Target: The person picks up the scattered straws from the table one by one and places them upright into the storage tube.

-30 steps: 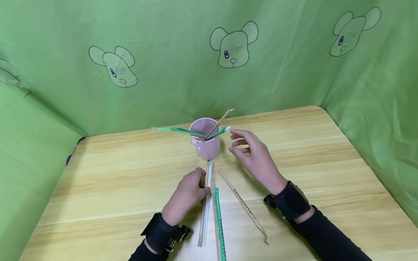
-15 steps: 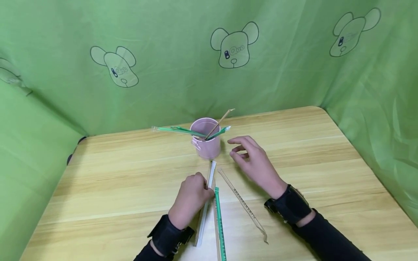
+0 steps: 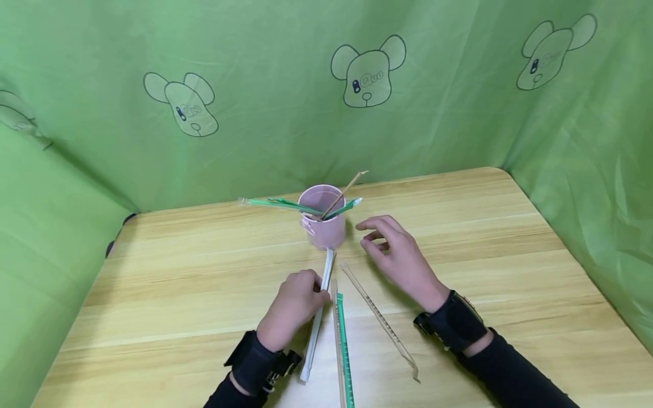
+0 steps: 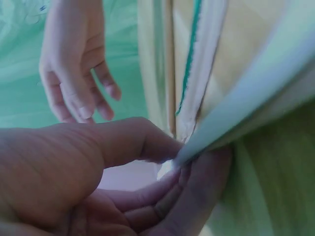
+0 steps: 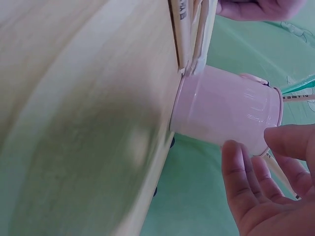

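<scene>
left hand [image 4: 74, 167] — thumb and fingers pinching white straw [image 4: 246, 93] | right hand [image 4: 74, 59] — apart, fingers loosely bent | green straw [image 4: 190, 61] beside pale straw [image 4: 209, 54] | green cloth [image 4: 19, 83] behind

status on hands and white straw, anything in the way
Left hand pinches white straw. Right hand empty, near pink bucket. Loose green straw close by; no obvious obstruction.

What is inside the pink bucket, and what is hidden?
Inside the pink bucket, slim green sticks and at least one brown stick lean out over the top. Their lower ends and the bucket's floor are hidden behind its near wall.
</scene>
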A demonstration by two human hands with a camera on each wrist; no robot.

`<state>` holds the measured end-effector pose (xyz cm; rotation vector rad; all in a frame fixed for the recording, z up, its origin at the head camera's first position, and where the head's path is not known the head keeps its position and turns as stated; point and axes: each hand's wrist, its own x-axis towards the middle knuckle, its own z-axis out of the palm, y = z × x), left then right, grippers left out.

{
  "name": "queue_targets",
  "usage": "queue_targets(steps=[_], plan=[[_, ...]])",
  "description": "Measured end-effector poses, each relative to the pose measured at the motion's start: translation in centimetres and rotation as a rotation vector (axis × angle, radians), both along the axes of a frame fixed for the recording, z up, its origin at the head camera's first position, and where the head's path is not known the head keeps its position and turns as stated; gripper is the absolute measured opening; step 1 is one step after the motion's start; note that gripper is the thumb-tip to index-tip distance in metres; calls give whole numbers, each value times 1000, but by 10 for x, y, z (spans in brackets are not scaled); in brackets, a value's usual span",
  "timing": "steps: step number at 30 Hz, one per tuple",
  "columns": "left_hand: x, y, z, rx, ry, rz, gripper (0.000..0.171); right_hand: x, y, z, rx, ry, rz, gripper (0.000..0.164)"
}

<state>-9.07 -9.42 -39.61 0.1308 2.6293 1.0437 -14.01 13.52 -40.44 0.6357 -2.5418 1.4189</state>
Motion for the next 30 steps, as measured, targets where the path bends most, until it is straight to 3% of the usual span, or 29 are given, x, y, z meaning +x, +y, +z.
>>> queue_targets(steps=[14,22,30], plan=[[-4,-9,10,41,3,-74,7,2,0,-9,45,-82,39,34],[-3,-14,20,64,31,-55,10,5,-2,-12,133,-189,117,31],[-2,-21,42,134,100,-16,8,10,-2,-10,209,-255,204,25]])
